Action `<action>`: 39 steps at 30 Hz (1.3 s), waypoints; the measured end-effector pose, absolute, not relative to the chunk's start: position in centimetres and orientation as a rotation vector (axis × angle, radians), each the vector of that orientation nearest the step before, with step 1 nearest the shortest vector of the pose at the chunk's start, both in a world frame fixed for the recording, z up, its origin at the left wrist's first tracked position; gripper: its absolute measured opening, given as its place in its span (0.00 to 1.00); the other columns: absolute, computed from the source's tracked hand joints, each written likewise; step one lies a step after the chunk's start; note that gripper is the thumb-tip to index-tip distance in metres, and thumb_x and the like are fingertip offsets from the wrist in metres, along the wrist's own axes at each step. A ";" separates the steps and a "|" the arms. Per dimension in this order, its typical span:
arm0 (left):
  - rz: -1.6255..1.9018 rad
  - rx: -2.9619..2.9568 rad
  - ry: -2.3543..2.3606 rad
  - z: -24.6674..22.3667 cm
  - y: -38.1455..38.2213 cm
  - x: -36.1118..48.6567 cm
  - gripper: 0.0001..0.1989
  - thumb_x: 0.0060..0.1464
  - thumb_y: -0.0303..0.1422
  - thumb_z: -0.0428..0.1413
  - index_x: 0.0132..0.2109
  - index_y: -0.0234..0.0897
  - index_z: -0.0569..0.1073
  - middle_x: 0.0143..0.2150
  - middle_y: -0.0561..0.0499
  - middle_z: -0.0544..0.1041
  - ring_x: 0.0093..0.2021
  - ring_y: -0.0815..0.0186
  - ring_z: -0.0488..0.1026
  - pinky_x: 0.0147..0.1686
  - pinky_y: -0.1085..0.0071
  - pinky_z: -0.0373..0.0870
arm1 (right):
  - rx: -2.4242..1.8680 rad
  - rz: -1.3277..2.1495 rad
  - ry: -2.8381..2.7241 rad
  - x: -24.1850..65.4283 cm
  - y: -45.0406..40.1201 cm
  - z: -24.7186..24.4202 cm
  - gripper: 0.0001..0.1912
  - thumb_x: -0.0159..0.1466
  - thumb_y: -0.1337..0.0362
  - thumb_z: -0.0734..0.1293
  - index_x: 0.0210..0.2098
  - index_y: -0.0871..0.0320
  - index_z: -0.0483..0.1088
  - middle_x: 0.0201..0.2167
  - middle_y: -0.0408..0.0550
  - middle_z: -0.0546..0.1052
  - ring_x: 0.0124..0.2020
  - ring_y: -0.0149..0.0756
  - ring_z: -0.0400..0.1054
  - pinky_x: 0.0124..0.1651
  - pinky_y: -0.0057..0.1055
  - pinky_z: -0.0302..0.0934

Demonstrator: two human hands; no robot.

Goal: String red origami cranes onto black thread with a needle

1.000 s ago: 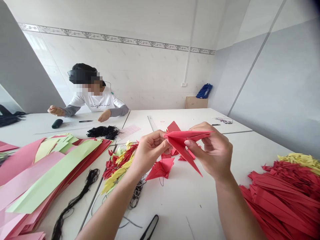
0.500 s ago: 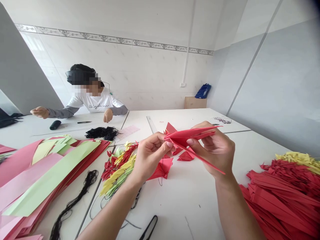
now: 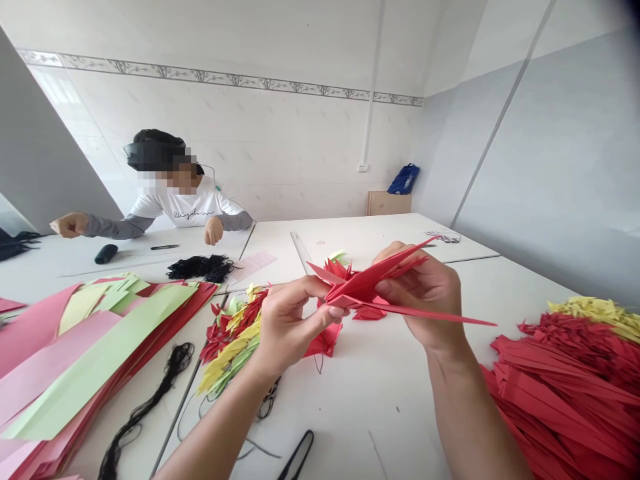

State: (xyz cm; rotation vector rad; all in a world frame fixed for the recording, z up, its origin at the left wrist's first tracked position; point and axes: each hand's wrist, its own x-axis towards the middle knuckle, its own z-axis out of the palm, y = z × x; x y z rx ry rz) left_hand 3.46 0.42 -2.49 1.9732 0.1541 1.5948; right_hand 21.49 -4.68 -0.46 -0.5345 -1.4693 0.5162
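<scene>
L. hand (image 3: 290, 317) is pinching the left end of the folded red paper (image 3: 367, 283) btwn thumb & index, nearly closed. R. hand (image 3: 433, 293) is gripping same item at its right side, half curled, thumb in front; other fingers are mostly hiding behind. Paper is being held above the white table (image 3: 360, 380), btwn both hands, one long tip pointing to 3 o'clock, another to 2.

Clock ref. = held paper; 12 = far wall (image 3: 275, 153). Red folded shape (image 3: 324, 341) is lying at 7, w/ thin dark thread. Multicol. bundle (image 3: 230, 343) is lying at 8–9; paper sheets (image 3: 100, 363) are overlapping farther out, same dir. Black thread hank (image 3: 150, 395) is lying at 8, black looped tool (image 3: 293, 457) at 7. Red strip pile (image 3: 560, 393) is sitting at 4, yel. pile (image 3: 595, 317) adjoining at 3. Ruler (image 3: 299, 250) is lying at 10; co-worker (image 3: 185, 210) is sitting beyond, same dir. Blue bag (image 3: 403, 179) is resting on cardboard box (image 3: 387, 203) at 1.
</scene>
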 end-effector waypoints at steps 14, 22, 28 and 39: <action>2.044 2.484 0.110 -1.4 1.2 1.5 0.11 0.51 0.15 0.59 0.37 0.36 0.74 0.29 0.53 0.77 0.26 0.73 0.73 0.22 0.78 0.67 | -0.388 0.165 -1.738 21.6 -5.4 0.1 0.02 0.64 0.69 0.70 0.35 0.56 0.76 0.34 0.47 0.73 0.36 0.35 0.69 0.42 0.38 0.68; 2.080 2.423 0.091 -1.0 0.9 1.7 0.12 0.52 0.16 0.59 0.39 0.37 0.75 0.28 0.55 0.77 0.25 0.73 0.72 0.22 0.77 0.68 | -0.381 0.017 -1.738 21.3 -5.5 0.5 0.05 0.66 0.70 0.68 0.35 0.56 0.76 0.33 0.47 0.74 0.34 0.34 0.70 0.39 0.37 0.70; 1.871 2.347 -0.046 -0.9 0.7 1.3 0.10 0.51 0.18 0.64 0.37 0.36 0.75 0.30 0.53 0.79 0.26 0.72 0.73 0.22 0.77 0.69 | -0.364 0.061 -1.699 21.3 -5.6 0.5 0.09 0.69 0.66 0.66 0.33 0.55 0.77 0.30 0.46 0.74 0.33 0.34 0.70 0.41 0.39 0.71; 1.378 2.151 -0.136 -0.8 0.9 1.1 0.06 0.54 0.32 0.67 0.36 0.36 0.78 0.33 0.48 0.83 0.31 0.67 0.79 0.30 0.75 0.74 | -0.425 0.740 -1.646 21.6 -4.9 -0.5 0.06 0.61 0.73 0.73 0.34 0.56 0.77 0.30 0.45 0.76 0.33 0.34 0.70 0.38 0.36 0.69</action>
